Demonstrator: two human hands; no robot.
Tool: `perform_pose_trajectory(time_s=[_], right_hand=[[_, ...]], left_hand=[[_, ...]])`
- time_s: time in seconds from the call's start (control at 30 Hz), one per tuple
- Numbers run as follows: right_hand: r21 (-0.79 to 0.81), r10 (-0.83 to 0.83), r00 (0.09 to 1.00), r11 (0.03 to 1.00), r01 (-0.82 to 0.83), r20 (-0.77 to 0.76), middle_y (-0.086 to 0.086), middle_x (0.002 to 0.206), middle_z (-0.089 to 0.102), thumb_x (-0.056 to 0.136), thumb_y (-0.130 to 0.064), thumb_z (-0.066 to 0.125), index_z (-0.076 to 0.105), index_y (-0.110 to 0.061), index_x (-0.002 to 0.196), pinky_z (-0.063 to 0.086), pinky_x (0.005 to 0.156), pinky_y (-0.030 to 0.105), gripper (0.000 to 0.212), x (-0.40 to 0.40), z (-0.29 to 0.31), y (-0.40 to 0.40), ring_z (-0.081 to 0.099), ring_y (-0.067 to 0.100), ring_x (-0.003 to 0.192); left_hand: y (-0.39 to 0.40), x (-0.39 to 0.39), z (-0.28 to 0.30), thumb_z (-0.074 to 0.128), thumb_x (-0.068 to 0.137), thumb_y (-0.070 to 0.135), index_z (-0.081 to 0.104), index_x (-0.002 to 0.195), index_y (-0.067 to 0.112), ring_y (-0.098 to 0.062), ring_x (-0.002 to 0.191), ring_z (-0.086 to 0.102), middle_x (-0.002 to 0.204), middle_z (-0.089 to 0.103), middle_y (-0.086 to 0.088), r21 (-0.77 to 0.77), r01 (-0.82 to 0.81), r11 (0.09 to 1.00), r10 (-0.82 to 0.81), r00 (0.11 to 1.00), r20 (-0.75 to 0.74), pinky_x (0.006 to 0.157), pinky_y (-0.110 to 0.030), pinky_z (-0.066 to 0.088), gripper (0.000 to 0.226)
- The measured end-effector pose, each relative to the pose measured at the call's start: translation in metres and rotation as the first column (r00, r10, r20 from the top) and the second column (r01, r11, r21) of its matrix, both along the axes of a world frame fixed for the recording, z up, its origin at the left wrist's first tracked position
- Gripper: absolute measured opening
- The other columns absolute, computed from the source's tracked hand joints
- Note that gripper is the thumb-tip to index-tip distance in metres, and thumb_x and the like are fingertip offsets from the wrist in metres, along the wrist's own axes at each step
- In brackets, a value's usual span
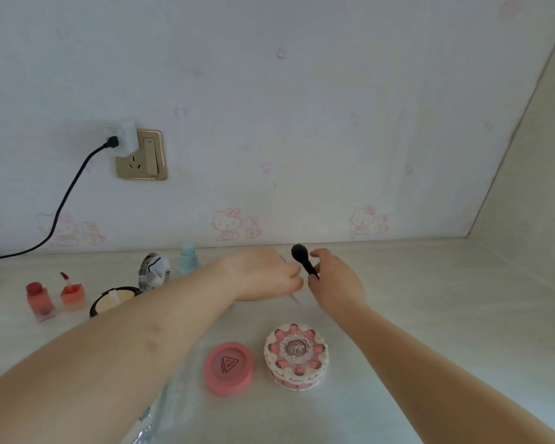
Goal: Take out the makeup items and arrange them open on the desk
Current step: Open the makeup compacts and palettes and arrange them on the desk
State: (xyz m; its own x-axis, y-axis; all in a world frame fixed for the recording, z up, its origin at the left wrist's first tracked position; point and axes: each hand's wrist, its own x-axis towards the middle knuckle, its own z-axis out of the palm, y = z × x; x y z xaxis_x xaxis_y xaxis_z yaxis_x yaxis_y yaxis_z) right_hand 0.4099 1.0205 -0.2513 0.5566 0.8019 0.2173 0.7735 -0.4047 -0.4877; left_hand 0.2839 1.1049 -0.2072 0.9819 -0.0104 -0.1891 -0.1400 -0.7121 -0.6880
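Observation:
My right hand [334, 283] grips a black makeup brush [302, 256] by its handle, bristle head pointing up, near the back of the desk. My left hand [263, 274] sits right beside it with fingers curled towards the brush. A thin pale stick [294, 298] pokes out below it, and I cannot tell whether the hand holds it. A closed pink round compact [228, 368] and a cake-shaped box [296, 358] lie in front. At left stand a red tint bottle [39, 299], an open lip gloss [72, 291], an open powder compact [114, 301] with its mirror up, and a pale blue bottle [188, 261].
A shiny pouch [145, 424] lies at the near edge under my left forearm. A wall socket [140, 155] with a white plug and a black cable [61, 206] is at the back left. Walls close the desk at the back and right.

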Motion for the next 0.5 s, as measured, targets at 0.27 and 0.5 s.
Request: perform_pose_trajectory(time_s=[0.27,0.5], right_hand=[[0.290,0.094,0.988,0.956,-0.054,-0.125,-0.011,0.104,0.059,0.091,-0.016,0.050,0.048,-0.026,0.125,0.037,0.053,0.019,0.036,-0.014,0.046,-0.042,0.055,0.006,0.074],[0.416,0.297,0.936,0.888,-0.198,-0.189,-0.029,0.086,0.060,0.087,-0.013,0.057,0.059,-0.035,0.103,0.037,0.058,0.009,0.027,-0.086,0.057,-0.079,0.055,-0.008,0.080]], left_hand=[[-0.039,-0.078,0.056,0.071,0.061,-0.003,0.067,0.078,0.011,-0.022,0.054,0.056,0.073,0.062,-0.004,-0.088,0.138,0.986,-0.082,0.882,0.464,0.045,-0.028,0.047,0.022],[-0.088,-0.176,0.039,0.076,0.057,-0.009,0.071,0.088,0.016,-0.021,0.057,0.058,0.082,0.066,0.001,-0.251,0.056,0.966,0.116,0.777,0.619,0.045,-0.031,0.050,0.040]])
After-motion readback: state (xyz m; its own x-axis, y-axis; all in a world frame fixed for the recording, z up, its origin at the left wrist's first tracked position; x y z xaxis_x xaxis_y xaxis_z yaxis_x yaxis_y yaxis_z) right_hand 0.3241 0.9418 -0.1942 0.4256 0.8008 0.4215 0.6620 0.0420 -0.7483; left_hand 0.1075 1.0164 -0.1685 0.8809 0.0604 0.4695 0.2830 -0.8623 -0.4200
